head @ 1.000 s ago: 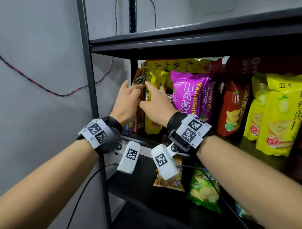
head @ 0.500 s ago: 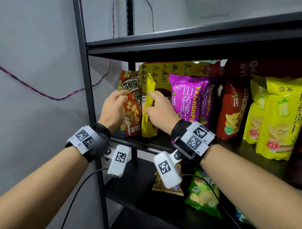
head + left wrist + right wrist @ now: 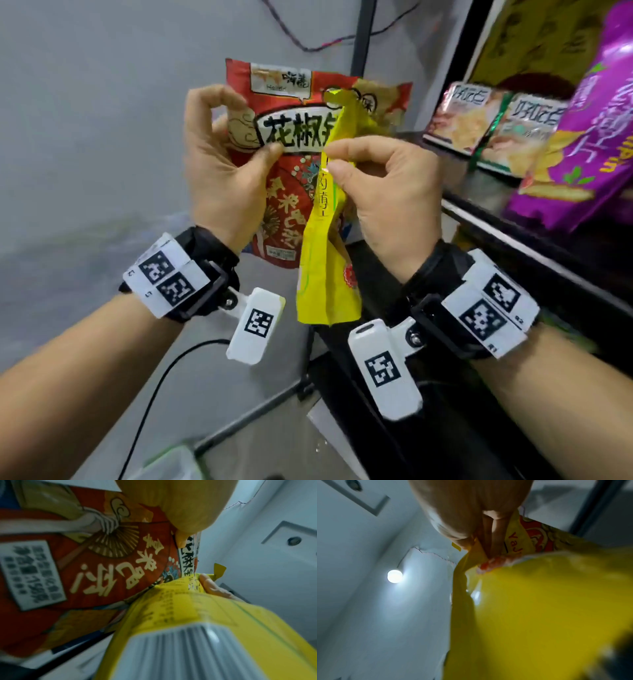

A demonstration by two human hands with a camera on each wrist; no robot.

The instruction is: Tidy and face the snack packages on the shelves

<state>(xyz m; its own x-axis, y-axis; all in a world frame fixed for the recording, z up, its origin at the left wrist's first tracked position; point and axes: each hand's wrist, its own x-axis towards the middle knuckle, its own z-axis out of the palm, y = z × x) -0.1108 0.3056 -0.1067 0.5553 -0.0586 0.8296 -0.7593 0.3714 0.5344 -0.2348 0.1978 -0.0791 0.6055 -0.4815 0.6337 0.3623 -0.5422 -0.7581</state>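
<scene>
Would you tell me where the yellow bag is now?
Head view, centre: the right hand pinches the yellow bag off the shelf, overlapping the red bag.

red bag [image 3: 287, 192]: "花椒" | purple bag [image 3: 589, 144]: "山药薄片" | yellow bag [image 3: 518, 540]: "YaJ"

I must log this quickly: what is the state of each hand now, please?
Left hand: closed, gripping the red snack bag near its top.
Right hand: closed, pinching the yellow snack bag by its upper part.

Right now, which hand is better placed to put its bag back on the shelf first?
Probably right: the right hand, pinching the yellow bag, is nearer the shelf; the left hand holds the red bag farther out.
</scene>
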